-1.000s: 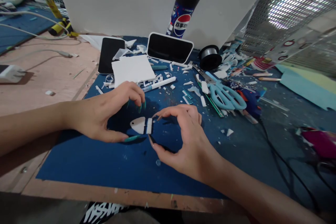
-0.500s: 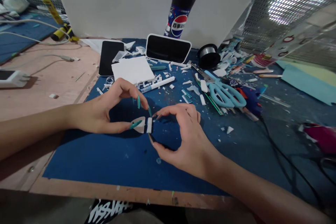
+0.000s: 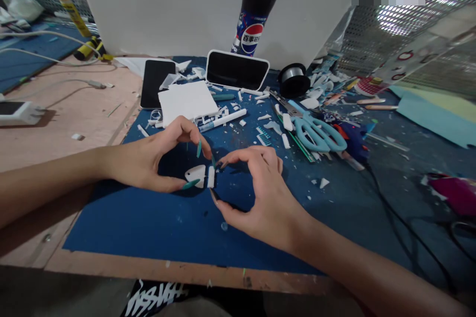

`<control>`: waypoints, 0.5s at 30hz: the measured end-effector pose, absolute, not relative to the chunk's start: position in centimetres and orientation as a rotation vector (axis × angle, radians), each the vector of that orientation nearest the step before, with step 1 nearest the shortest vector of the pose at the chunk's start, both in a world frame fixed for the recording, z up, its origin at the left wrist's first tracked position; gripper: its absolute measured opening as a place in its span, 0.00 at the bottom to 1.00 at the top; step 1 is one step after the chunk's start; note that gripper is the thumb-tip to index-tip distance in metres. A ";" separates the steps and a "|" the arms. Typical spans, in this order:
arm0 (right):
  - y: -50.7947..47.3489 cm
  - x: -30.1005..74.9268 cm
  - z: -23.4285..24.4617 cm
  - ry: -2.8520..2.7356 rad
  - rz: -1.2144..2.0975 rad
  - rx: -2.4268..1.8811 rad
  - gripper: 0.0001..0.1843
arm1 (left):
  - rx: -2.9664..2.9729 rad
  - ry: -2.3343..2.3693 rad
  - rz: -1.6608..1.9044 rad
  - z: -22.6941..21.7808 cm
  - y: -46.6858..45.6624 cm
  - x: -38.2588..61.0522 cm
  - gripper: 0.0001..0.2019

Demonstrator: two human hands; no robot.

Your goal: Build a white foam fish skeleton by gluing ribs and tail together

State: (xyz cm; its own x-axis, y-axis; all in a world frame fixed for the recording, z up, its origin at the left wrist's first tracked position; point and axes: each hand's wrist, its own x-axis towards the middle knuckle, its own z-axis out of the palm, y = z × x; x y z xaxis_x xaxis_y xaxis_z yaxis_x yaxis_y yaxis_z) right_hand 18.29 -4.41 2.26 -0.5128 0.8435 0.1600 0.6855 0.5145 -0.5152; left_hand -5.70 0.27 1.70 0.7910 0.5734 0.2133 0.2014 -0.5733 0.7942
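Note:
A small white rounded piece (image 3: 197,173), with a dark spot near its curved end, lies flat on the blue mat (image 3: 148,228). Just right of its straight edge is a short white strip (image 3: 211,177), with a narrow gap between them. My left hand (image 3: 171,153) has long green nails; its thumb steadies the rounded piece at the lower edge, and its index fingertip reaches the strip's far end. My right hand (image 3: 256,188) grips the strip lengthwise, index fingertip by the far end and thumb at the near end.
Behind my hands lie a white board (image 3: 189,101), a white pen (image 3: 223,120) and several scraps. A phone (image 3: 237,70) leans before a cola bottle (image 3: 253,22). Further right are a wire spool (image 3: 293,80), blue scissors (image 3: 316,131) and a blue glue gun (image 3: 351,138) with a cord.
My left thumb has slid slightly down the rounded piece, uncovering more of its surface and the dark spot. My right hand and the strip have hardly moved.

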 end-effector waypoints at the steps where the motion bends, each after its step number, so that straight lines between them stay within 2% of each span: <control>1: -4.4 18.3 2.3 -2.365 0.551 -1.260 0.18 | 2.165 0.578 0.584 1.7 0.3 -5.7 0.26; 10: -4.5 18.3 2.3 -2.360 0.549 -1.269 0.18 | 2.173 0.610 0.499 1.9 0.3 -5.6 0.24; 15: -4.5 18.3 2.4 -2.362 0.556 -1.271 0.19 | 2.179 0.601 0.510 1.7 0.3 -5.7 0.27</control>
State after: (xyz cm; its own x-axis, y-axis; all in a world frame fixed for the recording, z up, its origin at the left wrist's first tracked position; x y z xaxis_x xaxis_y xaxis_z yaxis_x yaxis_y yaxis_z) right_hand 18.26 -4.51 2.40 -0.5069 0.8476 0.1568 0.6889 0.5077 -0.5174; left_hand -5.69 0.31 1.70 0.8055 0.5714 0.1572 0.2479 -0.5658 0.7863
